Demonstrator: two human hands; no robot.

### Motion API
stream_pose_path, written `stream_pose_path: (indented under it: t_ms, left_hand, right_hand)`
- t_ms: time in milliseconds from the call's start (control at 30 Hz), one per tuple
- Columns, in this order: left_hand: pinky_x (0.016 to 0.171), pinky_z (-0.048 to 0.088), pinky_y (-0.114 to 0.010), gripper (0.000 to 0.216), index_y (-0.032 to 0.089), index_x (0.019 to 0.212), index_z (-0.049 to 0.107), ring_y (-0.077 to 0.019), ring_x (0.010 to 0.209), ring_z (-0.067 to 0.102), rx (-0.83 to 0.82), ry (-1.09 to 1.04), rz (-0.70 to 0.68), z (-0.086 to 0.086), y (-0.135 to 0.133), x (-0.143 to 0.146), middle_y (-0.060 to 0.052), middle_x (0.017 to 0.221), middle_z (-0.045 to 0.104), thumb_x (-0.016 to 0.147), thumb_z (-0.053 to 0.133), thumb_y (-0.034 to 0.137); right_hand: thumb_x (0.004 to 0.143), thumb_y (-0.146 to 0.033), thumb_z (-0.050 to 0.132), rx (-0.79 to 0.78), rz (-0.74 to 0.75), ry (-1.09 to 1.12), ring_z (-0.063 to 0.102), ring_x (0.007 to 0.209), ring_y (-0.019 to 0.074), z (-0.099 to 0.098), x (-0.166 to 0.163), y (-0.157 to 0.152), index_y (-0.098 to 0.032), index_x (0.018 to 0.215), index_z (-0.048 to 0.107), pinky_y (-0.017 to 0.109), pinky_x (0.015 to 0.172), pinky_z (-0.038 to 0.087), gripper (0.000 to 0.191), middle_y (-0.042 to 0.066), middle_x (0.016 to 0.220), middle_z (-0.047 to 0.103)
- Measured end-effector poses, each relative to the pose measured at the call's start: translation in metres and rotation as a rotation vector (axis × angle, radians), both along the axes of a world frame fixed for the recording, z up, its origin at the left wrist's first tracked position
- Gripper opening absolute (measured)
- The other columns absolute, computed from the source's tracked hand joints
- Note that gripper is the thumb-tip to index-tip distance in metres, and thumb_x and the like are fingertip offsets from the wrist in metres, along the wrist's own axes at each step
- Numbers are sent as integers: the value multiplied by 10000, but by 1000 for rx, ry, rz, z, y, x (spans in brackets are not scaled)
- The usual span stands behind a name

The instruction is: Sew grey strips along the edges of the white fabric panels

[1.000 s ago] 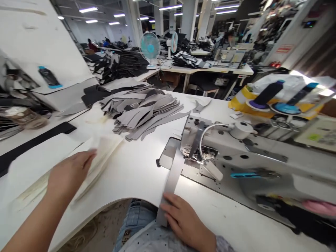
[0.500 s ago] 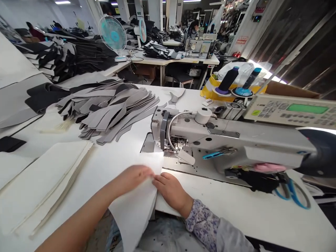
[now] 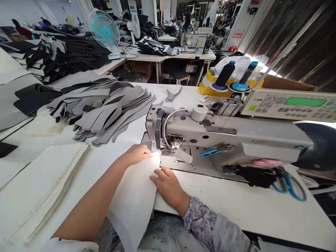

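Observation:
A white fabric panel (image 3: pixel 133 196) lies over the table edge and hangs towards my lap, its far end close to the needle area of the sewing machine (image 3: pixel 220 136). Along that far end, my left hand (image 3: pixel 137 154) has its fingers closed on the panel's upper left edge, just in front of the presser foot area. Lower down, my right hand (image 3: pixel 170 188) grips the panel's right edge, thumb towards the cloth. Its fingertips are partly hidden under the panel. A grey layer shows at the panel's lower left edge.
Grey cut pieces (image 3: pixel 112 108) are heaped behind on the left. A stack of white panels (image 3: pixel 44 185) lies at left. Blue-handled scissors (image 3: pixel 294 187) and a blue-handled tool (image 3: pixel 211 152) rest by the machine. Thread cones (image 3: pixel 225 75) and a control panel (image 3: pixel 291 104) stand behind.
My left hand has moved forward, away from my right hand, to the panel's far end. The panel now lies flatter between them. The right hand stays at the right edge.

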State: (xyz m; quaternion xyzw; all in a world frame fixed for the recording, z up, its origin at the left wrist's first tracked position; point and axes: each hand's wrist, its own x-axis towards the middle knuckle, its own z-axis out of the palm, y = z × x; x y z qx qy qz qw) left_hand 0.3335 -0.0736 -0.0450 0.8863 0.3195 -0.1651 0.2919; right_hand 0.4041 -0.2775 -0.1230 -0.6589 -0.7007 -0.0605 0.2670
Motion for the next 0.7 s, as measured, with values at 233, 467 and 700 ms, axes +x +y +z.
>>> stream_pose_path:
  t_ms: [233,467,700]
  left_hand:
    - [588,382,-242,257,258,875,619,-174,757,593,109,-30,15,-4,4,3,-10,859,660,816,457,449]
    - [639,409,-253,303,272,908,664,-197,815,625,171,-9,-15,-2,6,11,-16,911,702,794,494,495]
    - [709,430,-261,329,269,937,682,-219,915,628,152,19,-7,1,5,22,-5,978,717,736,573,505]
  right_hand:
    - [859,-10,560,-81,31,41,530,1172,239,-7,-2,5,-150,1208,579,387,999,481,377,115,1260,599]
    - [851,-6,558,-131,25,38,514,1208,243,-5,-1,6,-112,1219,584,385,1049,452,383,131,1288,591]
    - [848,-13,575,-129,39,-3,546,1152,248,-2,0,8,-44,1177,600,367,1045,444,331,172,1241,603]
